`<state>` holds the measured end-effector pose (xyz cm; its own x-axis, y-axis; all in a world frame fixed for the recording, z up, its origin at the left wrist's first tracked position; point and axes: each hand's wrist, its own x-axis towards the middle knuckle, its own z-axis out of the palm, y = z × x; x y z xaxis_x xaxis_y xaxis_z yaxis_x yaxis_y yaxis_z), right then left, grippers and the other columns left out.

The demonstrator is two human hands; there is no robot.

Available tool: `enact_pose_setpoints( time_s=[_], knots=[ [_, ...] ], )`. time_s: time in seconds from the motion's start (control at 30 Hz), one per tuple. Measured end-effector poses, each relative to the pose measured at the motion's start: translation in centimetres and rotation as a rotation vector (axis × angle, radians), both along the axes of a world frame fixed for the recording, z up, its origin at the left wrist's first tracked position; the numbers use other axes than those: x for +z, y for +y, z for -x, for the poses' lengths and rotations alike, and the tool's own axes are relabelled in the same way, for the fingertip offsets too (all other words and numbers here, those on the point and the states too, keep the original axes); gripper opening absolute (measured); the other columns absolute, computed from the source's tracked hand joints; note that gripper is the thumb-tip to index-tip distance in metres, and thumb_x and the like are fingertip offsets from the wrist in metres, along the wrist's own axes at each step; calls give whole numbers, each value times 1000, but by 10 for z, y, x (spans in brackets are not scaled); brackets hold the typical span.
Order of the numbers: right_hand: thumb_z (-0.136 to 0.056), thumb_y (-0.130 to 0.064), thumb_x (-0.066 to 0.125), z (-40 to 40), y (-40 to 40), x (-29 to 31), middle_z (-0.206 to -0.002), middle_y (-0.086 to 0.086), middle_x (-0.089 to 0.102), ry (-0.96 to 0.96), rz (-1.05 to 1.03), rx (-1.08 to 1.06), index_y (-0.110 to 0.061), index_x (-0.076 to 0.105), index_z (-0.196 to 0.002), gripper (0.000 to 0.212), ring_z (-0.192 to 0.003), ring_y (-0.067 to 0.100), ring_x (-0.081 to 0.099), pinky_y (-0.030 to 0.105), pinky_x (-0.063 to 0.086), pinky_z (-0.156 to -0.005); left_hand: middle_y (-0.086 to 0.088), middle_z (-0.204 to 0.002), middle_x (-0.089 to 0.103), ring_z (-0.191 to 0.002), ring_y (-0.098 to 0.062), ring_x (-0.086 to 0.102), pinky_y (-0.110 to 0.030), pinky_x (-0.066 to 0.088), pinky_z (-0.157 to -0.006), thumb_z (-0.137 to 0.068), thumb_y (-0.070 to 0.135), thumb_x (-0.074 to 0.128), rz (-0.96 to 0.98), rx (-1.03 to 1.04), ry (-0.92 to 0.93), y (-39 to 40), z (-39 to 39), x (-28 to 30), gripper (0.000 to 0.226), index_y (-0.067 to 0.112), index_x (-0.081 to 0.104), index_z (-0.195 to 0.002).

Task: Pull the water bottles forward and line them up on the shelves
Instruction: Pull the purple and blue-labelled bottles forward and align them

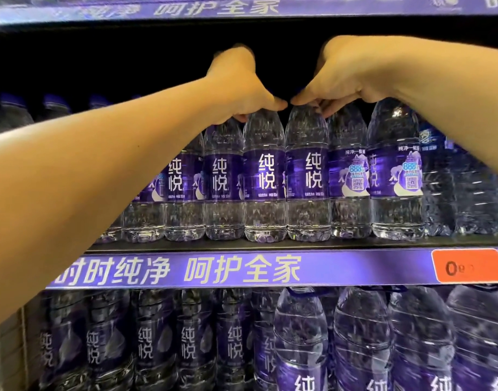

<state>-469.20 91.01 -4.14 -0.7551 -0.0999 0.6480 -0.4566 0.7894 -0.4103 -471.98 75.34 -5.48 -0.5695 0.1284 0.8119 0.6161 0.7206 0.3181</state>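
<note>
Right, both hands are over the top of the front row on the middle shelf (270, 245). Left hand (239, 88) has its grip curled round the neck of a bottle (264, 176), thumb forward, fingers hidden behind. Right hand (349, 77) grasps the neck of the next bottle (307, 176) the same way. Thumb tips almost meet between the two caps. Caps themselves are covered, so I can't tell whether fingers hook the cap or the shoulder.

Both held bottles stand upright at the shelf's front edge, touching each other and roughly level with their neighbours on either side.

Doing it well, my read:
- Pull low on the neck, not the cap. These are tall and narrow, so a high pull tips them.
- Drag straight forward, bases flat on the shelf, stop flush with the neighbours' bases.
- Rotate so the white logo faces out. The two bottles right of the pair show the side panel with the code instead.
- Keep forearms clear of the row on the left; the left arm crosses in front of several bottles.

Materials: thin clear plastic, ribbed lower body, domed faceted shoulder, glossy purple wrap label. Likely soft under squeeze, so go light. Shelf deck is dark and smooth, should slide easily. Purple strip (242, 269) on the shelf lip, orange price tag (467, 266) at right. Lower shelf holds more bottles plus larger jugs (360, 334) with handles.
</note>
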Motion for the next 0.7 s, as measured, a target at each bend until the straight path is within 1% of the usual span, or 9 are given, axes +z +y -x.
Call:
enact_pose_setpoints(
  time_s=[0.07,0.17,0.23,0.4,0.5,0.57,0.63,0.67,0.7],
  knots=[
    [-87,-10,74,0,0,0,-121,5,62,3,5,18,-18,57,-131,48,-109,25,61,37,58,-85,-4,-106,70,-91,-24,68,-41,62,-75,-74,34,86,4,-11,-29,0,-1,0,53,16,63,-119],
    [-86,-11,76,0,0,0,-106,0,63,-7,21,23,-24,58,-117,38,-104,23,61,33,58,-80,-6,-103,69,-90,-27,69,-42,61,-76,-74,29,86,-12,-29,-61,-1,-3,1,50,14,63,-116],
    [-85,-12,76,0,0,-1,-103,-1,62,-10,23,14,-24,58,-117,38,-103,22,61,32,58,-77,-5,-104,68,-90,-25,68,-41,62,-75,-73,27,87,-20,-30,-66,0,-2,2,51,14,62,-116],
    [-88,-17,75,-3,-3,-1,-123,4,60,18,-22,-35,-18,54,-134,51,-108,23,60,35,57,-85,0,-109,67,-91,-18,66,-35,62,-74,-75,34,85,-24,-49,3,0,-1,-1,58,17,59,-124],
    [-84,-38,76,-1,-5,-3,-120,8,65,162,-57,-189,-15,58,-130,54,-104,29,64,42,55,-90,3,-100,67,-84,-11,65,-22,57,-66,-77,41,81,-22,-42,133,-14,-3,-2,48,16,64,-115],
    [-84,-45,74,-1,-12,-6,-120,10,65,295,-68,-234,-14,60,-128,55,-107,30,62,47,53,-93,2,-95,68,-80,-9,63,-21,53,-61,-80,39,77,-20,16,233,-32,-3,-3,37,15,67,-105],
    [-88,-41,70,-3,-27,-10,-120,12,65,410,-98,-169,-12,61,-125,48,-109,30,61,48,52,-93,-1,-98,69,-86,-11,65,-25,54,-67,-82,37,73,-11,73,310,-50,-3,-5,33,13,67,-104],
    [-90,-37,67,-2,-36,-11,-120,15,64,474,-154,-175,-9,61,-123,44,-109,31,60,49,51,-92,-2,-99,69,-87,-12,64,-25,53,-66,-83,35,71,4,104,337,-60,-3,-5,32,11,66,-104],
    [-91,-35,65,1,-45,-11,-119,18,63,540,-212,-211,-6,60,-122,42,-110,34,59,49,50,-91,-4,-97,68,-85,-13,62,-24,49,-62,-84,34,69,26,129,347,-69,-3,-5,30,10,66,-101]
  ],
)
